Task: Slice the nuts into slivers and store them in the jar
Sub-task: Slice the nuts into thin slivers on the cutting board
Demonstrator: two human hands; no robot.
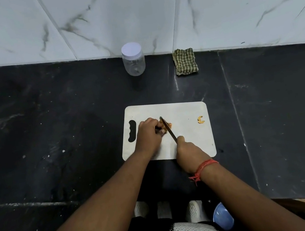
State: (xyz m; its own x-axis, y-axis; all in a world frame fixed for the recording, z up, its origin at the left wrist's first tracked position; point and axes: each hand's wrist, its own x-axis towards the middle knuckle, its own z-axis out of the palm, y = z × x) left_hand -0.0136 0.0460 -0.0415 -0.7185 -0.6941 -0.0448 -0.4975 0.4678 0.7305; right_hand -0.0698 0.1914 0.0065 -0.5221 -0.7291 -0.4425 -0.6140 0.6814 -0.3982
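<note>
A white cutting board lies on the black counter. My left hand pinches a nut against the board, its fingers curled over most of it. My right hand grips the handle of a knife, whose blade slants up-left and rests on the nut beside my left fingertips. A second, curved nut sits alone near the board's right edge. The clear plastic jar with a white lid on stands at the back by the wall, far from both hands.
A folded green checked cloth lies against the marble wall to the right of the jar. A blue bowl shows below the counter's front edge near my right forearm. The black counter spreads wide to the left and right.
</note>
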